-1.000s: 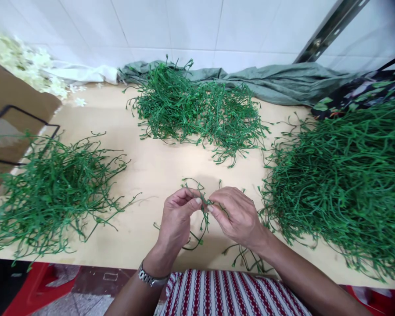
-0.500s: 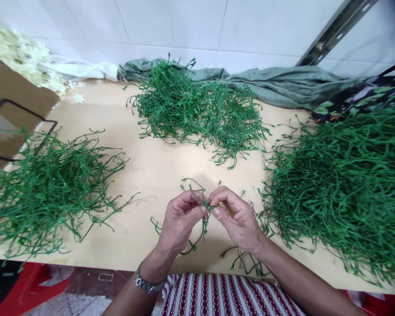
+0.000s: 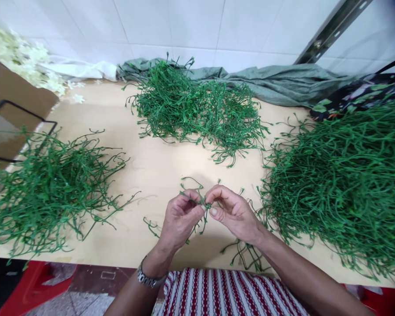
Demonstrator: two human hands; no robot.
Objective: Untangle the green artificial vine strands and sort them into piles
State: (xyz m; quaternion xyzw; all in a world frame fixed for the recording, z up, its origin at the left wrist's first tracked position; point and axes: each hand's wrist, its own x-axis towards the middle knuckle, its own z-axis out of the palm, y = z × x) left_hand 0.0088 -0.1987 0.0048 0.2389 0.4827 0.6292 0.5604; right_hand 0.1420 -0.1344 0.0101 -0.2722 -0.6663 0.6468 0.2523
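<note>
My left hand (image 3: 179, 217) and my right hand (image 3: 232, 213) meet above the near edge of the wooden table (image 3: 158, 162), both pinched on one thin green plastic stem (image 3: 200, 202) with curling branches. The stem's ends hang down between my hands and curl out behind my fingers. A metal watch (image 3: 147, 277) sits on my left wrist. A few loose green stems (image 3: 245, 256) lie on the table under my right wrist.
Three heaps of green stems lie around: one at the left (image 3: 49, 188), one at the back centre (image 3: 194, 107), a big one at the right (image 3: 342, 180). A grey-green cloth (image 3: 283, 83) runs along the tiled wall. White flowers (image 3: 23, 61) and cardboard (image 3: 9, 94) are far left.
My hands have stayed together on the stem, shifting slightly away from me while my fingers work it. The hanging branches have swung a little. The heaps have not moved.
</note>
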